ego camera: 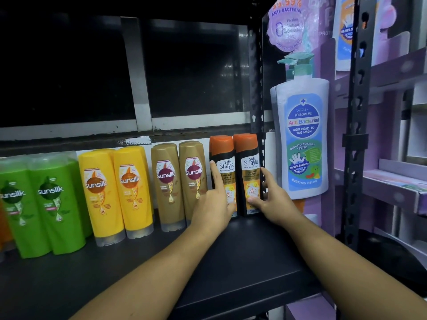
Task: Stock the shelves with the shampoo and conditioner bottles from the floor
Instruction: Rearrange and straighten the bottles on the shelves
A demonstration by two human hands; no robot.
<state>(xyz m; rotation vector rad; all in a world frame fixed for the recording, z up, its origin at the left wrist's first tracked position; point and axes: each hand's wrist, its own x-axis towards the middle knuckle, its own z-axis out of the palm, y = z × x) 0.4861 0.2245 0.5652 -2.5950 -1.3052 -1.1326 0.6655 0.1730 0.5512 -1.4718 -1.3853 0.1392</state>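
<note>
Both of our hands are up on the black shelf (231, 262) right now, working the two Safi Shayla bottles at its right end. They're black with orange caps, standing upright side by side and touching, tucked right against the rack's inner upright.

Our left hand (215, 204) is against the left Safi Shayla bottle (225, 165). The index finger lies straight up along the bottle's left edge and the thumb rests low on the label. The other fingers are hidden behind the hand, so we can't say what they're doing.

Our right hand (270, 199) holds the right Safi Shayla bottle (250, 162), with the thumb across the lower front and the fingers curled round its right side.

Further left along the same shelf, all upright in pairs, stand the brown Sunsilk bottles (180, 181), the yellow Sunsilk bottles (115, 188) and the green Sunsilk bottles (50, 204), with more bottles lined up behind them.

Just right of the rack there's a Follow Me Anti-Bacterial pump-bottle cut-out (302, 139) on a purple display, and a black slotted post (357, 135) stands in front of it.
</note>
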